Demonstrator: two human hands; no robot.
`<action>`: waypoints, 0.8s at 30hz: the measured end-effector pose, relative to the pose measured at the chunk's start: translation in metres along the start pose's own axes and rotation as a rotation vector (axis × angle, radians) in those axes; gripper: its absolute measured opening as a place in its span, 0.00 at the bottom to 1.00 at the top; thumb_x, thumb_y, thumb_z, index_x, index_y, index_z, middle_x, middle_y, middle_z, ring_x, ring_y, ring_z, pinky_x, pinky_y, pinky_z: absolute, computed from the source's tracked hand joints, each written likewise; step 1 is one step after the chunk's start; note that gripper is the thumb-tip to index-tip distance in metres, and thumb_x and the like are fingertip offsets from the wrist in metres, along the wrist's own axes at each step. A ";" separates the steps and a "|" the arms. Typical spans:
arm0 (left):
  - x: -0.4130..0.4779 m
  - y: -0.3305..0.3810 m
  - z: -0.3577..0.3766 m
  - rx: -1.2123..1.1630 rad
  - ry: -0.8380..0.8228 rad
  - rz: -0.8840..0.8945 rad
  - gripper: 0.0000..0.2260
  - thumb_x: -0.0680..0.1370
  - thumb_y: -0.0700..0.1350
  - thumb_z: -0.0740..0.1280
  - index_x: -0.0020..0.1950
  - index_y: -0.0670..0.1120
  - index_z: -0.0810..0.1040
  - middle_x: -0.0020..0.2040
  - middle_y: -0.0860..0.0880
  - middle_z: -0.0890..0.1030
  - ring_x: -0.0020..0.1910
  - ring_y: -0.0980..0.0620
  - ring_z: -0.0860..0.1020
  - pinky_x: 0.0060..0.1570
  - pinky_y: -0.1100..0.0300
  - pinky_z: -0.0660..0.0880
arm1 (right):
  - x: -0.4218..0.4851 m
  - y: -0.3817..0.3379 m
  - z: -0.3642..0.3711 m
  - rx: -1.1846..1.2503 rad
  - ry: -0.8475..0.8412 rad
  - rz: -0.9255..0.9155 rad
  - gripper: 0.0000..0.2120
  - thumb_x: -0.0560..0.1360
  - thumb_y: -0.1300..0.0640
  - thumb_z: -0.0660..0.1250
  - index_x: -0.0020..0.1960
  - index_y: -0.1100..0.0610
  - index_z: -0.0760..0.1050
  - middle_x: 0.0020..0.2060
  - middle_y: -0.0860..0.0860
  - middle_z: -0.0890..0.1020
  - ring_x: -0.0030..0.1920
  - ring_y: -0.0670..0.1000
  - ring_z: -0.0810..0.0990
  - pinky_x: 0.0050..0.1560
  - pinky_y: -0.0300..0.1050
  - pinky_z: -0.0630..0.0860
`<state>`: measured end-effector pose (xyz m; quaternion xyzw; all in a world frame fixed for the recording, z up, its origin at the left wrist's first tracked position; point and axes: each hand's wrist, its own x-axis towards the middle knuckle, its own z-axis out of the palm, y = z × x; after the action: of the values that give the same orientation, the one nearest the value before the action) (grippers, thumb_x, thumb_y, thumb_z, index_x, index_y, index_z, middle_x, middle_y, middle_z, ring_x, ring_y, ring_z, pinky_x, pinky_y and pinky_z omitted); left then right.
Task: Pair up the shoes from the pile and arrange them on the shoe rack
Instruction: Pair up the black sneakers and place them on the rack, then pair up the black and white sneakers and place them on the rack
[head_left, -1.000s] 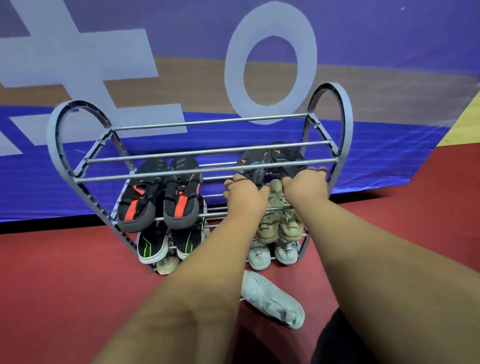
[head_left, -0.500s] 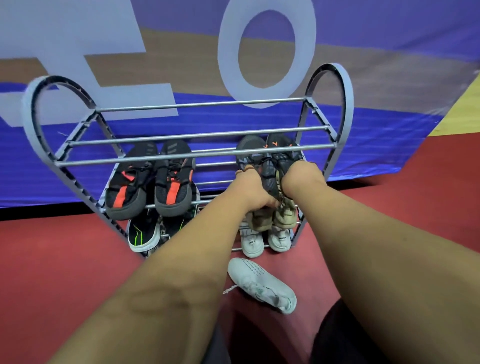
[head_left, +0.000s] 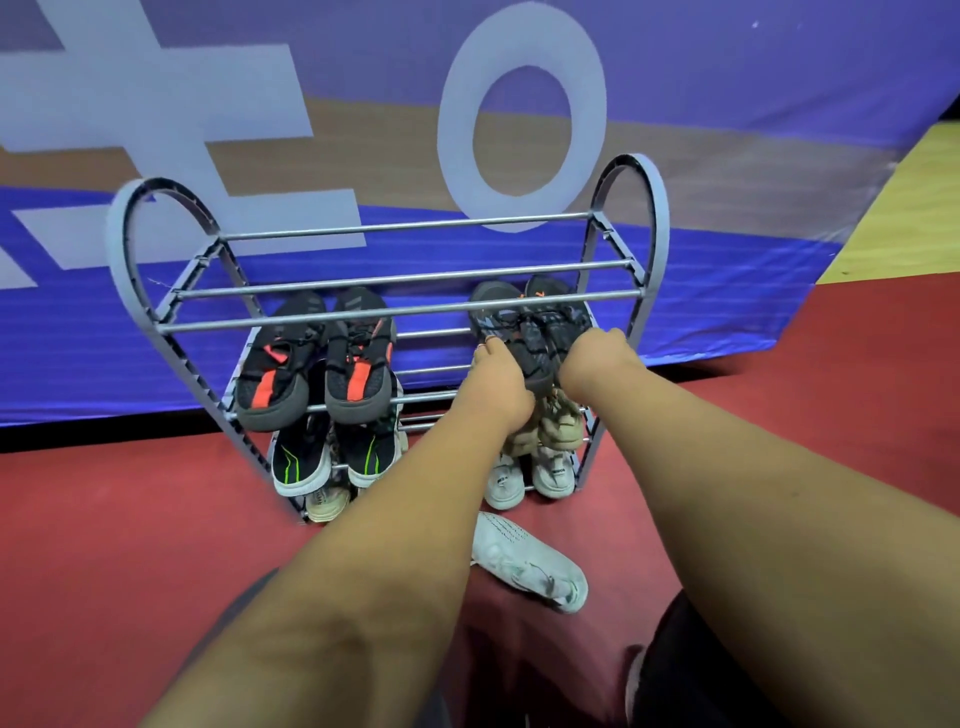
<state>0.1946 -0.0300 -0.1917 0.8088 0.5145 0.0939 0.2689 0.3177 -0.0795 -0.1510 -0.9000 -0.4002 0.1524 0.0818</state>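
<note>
Setting the dark sneakers (head_left: 535, 332) on the shoe rack (head_left: 631, 208) – second shelf, right side.
Left hand (head_left: 496, 387) and right hand (head_left: 597, 358) each gripping a heel; might tip through the thin bars (head_left: 415, 310) if let go crooked. White sneaker (head_left: 530, 564) on the floor (head_left: 156, 519).

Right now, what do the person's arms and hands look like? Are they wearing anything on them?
The left arm and right arm are bare, with no sleeves, watch or bracelet showing. The left hand and right hand wear no gloves. One of the left fingers seems to wear a thin ring. The right fingers are mostly hidden, so I can't tell about rings there.
</note>
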 end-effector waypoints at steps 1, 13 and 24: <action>-0.005 -0.003 -0.003 0.022 0.017 0.011 0.32 0.78 0.45 0.74 0.75 0.39 0.61 0.74 0.38 0.67 0.68 0.36 0.74 0.62 0.44 0.77 | -0.007 -0.001 -0.002 0.028 0.015 -0.003 0.20 0.79 0.58 0.64 0.70 0.62 0.72 0.68 0.63 0.72 0.68 0.65 0.73 0.62 0.58 0.74; -0.076 -0.098 -0.020 0.400 -0.640 -0.140 0.14 0.81 0.53 0.68 0.49 0.44 0.84 0.50 0.46 0.88 0.33 0.47 0.81 0.38 0.58 0.76 | -0.070 -0.039 0.045 -0.173 -0.371 -0.303 0.15 0.83 0.56 0.61 0.65 0.60 0.79 0.63 0.58 0.81 0.60 0.61 0.79 0.56 0.46 0.74; -0.201 -0.249 0.150 0.342 -0.768 -0.448 0.25 0.82 0.57 0.67 0.74 0.44 0.78 0.72 0.42 0.79 0.66 0.41 0.80 0.66 0.52 0.75 | -0.145 0.032 0.261 -0.104 -0.938 -0.214 0.17 0.78 0.57 0.73 0.65 0.60 0.82 0.46 0.55 0.84 0.38 0.52 0.78 0.32 0.37 0.72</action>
<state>-0.0270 -0.1769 -0.4244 0.6867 0.5477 -0.3583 0.3165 0.1600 -0.2022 -0.3751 -0.6908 -0.4914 0.5124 -0.1372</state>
